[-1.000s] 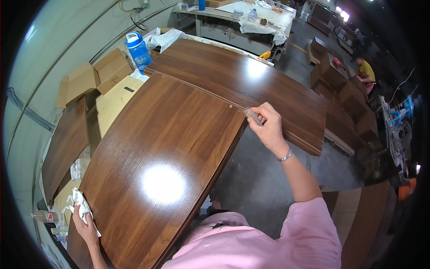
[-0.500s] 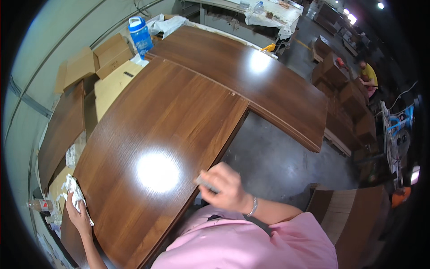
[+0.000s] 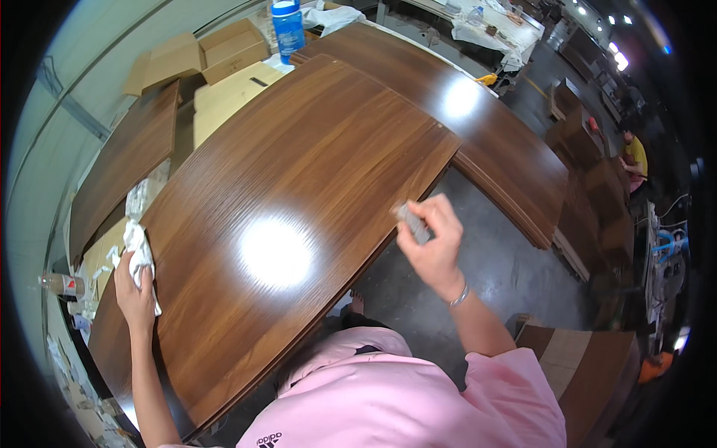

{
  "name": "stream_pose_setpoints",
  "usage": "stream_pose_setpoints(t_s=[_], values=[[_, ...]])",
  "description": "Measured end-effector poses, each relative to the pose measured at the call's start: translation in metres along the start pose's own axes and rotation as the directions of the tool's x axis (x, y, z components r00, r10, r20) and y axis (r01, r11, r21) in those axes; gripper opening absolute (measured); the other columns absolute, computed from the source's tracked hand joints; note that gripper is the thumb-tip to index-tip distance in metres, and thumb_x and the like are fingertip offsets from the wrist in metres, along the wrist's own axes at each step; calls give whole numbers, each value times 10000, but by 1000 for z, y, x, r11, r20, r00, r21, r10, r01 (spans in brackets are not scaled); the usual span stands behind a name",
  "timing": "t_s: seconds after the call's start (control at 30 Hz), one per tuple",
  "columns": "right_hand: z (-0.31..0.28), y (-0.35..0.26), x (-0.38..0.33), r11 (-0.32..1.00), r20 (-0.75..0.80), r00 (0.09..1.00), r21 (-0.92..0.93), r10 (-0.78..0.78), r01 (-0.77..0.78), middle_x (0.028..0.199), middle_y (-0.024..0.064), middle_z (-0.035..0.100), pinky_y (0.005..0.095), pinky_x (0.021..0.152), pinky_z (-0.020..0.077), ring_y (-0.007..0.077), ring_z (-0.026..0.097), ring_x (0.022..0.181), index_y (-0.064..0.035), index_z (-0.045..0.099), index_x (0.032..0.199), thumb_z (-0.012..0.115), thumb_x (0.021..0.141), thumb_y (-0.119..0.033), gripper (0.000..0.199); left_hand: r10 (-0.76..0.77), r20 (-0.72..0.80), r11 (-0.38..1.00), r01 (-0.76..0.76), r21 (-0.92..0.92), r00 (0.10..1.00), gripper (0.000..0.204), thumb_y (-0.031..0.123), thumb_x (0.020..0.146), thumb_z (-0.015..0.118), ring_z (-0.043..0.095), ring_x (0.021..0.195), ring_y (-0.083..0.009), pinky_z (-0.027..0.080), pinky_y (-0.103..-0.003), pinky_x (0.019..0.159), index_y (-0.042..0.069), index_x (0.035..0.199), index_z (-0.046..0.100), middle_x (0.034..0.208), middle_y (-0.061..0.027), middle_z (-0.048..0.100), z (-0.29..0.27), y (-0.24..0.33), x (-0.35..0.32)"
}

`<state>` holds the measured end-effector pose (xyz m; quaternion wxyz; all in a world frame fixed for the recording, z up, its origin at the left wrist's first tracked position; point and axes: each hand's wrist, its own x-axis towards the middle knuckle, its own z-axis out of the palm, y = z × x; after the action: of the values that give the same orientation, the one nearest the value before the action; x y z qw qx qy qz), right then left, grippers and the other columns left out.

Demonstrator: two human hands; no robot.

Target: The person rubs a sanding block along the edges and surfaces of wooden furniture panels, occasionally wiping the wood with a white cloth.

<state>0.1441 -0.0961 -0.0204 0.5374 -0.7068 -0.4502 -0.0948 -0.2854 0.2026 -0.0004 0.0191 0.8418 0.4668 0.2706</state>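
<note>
A large dark-brown wood-grain panel [image 3: 321, 149] lies flat in front of me, with a bright light reflected in its surface. At its left edge my left hand [image 3: 134, 299] is closed on a crumpled white cloth [image 3: 137, 246], part of which hangs down past the fingers. By the panel's right edge, my right hand [image 3: 439, 257] pinches a small greyish block [image 3: 415, 225] between thumb and fingers. Whether the block touches the edge I cannot tell. Beyond the far end of this panel lies a second brown panel [image 3: 493, 134].
A blue bottle [image 3: 287, 33] and open cardboard boxes [image 3: 231, 52] stand at the far left. Left of the panel are another brown board [image 3: 123, 175] and a plastic bottle [image 3: 60, 284]. A person in yellow [image 3: 635, 157] sits far right, near stacked brown pieces. Boards [image 3: 575, 366] stand at lower right.
My right hand has travelled away from me along the panel's right edge with the block. The left hand and cloth stay at the left edge. The whole view has shifted.
</note>
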Motion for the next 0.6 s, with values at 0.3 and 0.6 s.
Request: stream_pose_setpoints(t_s=[0.3, 0.6], values=[[70, -139, -111, 983, 77, 986, 123, -147, 136, 830, 142, 576, 390, 627, 514, 315, 599, 711, 27, 654, 958, 752, 659, 41, 315, 283, 104, 955, -270, -120, 953, 465, 188, 896, 660, 536, 1239, -395, 405, -443, 1070, 57, 1325, 539, 1324, -199, 586, -22, -23, -13], [152, -310, -242, 950, 140, 954, 205, -266, 235, 859, 146, 565, 391, 602, 515, 309, 591, 709, 36, 629, 987, 722, 677, -7, 327, 165, 92, 981, -153, -119, 982, 439, 293, 935, 614, 597, 1120, -408, 453, -453, 974, 19, 1276, 583, 1182, -229, 647, -80, -171, -41]])
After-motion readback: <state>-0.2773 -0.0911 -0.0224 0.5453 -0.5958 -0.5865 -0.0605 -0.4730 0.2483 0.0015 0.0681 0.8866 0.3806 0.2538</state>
